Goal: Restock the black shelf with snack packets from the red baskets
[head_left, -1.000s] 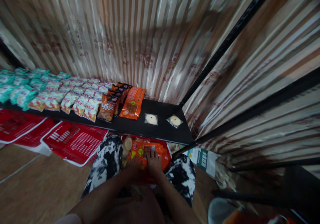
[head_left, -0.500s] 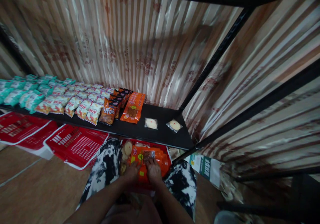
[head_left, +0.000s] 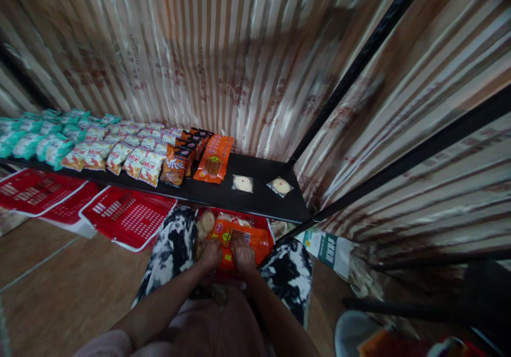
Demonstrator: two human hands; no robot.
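Observation:
My left hand (head_left: 210, 254) and my right hand (head_left: 242, 255) are both closed on an orange snack packet (head_left: 239, 237) that lies on a stack inside a red basket (head_left: 264, 224) between my knees. Round pale cakes (head_left: 207, 222) sit in the basket's left part. On the black shelf (head_left: 259, 200) above lie one orange packet (head_left: 213, 159) and two clear-wrapped round cakes (head_left: 242, 183), (head_left: 281, 186).
Rows of orange, white-red and teal snack bags (head_left: 120, 152) fill the shelf's left part. Empty red baskets (head_left: 128, 218) lie on the wooden floor at left. A striped curtain hangs behind. A black shelf post (head_left: 359, 69) rises at right; a green-white carton (head_left: 329, 248) lies below it.
Both hands have closed together over the near end of the orange packet; earlier the fingers lay flatter on it. The camera view shifted slightly.

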